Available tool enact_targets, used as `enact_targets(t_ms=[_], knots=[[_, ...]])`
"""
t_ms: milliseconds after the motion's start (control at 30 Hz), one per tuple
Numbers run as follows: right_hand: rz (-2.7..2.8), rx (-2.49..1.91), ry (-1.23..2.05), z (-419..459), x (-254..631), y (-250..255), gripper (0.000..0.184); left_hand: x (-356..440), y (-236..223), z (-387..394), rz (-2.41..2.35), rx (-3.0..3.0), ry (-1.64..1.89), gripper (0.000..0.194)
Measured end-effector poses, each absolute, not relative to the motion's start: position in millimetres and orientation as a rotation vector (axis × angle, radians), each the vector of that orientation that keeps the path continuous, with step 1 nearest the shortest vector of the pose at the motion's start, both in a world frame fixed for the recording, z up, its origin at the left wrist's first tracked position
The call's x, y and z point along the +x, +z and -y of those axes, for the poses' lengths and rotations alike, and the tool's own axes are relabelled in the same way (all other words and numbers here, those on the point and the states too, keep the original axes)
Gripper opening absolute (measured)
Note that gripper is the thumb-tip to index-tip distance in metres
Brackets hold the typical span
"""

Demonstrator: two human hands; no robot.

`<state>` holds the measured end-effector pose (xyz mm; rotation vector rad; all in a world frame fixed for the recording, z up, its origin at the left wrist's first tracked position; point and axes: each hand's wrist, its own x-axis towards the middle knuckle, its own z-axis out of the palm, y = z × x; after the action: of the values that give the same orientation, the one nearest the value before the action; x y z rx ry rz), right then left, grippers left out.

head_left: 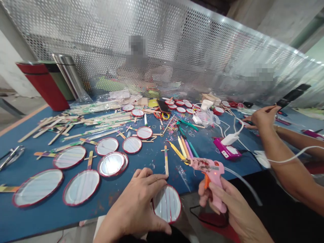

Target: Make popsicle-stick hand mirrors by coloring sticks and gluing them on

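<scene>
At the table's front edge my left hand grips a round, pale disc with a red rim between thumb and fingers. Its fingertips reach the lower end of a wooden craft stick with coloured bands, which lies crossed by a small stick. In my right hand is a pink hot glue gun, nozzle pointing left, with fingers wrapped around the handle near the orange trigger. A clear glue stick trails from its back. Several similar discs with sticks, such as one disc, lie to the left.
Loose craft sticks pile at the back left, near a red tumbler. Coloured pencils, green pliers and a magenta power strip with white cables lie ahead. A co-worker's arms reach in from the right. Perforated metal stands behind.
</scene>
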<state>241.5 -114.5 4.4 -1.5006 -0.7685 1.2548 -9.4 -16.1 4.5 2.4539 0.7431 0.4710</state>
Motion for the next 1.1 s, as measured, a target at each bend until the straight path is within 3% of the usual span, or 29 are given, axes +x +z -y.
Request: enact_targets(t_ms=[467,633,800,1100], knots=[[0.492,-1.274,0.996,86,232,4,0.032,-6,4,14,-0.785,2.445,0.434,0.078],[0.526,-1.229,1.079,83,231,3,0.03,-3,0,14,-0.818,2.448,0.524,0.075],[0.538,-1.293,1.198,84,231,2,0.041,0,-3,15,-0.858,2.422,0.55,0.073],[0.638,-1.198,1.449,79,230,22,0.036,6,3,12,-0.94,2.41,0.455,0.075]])
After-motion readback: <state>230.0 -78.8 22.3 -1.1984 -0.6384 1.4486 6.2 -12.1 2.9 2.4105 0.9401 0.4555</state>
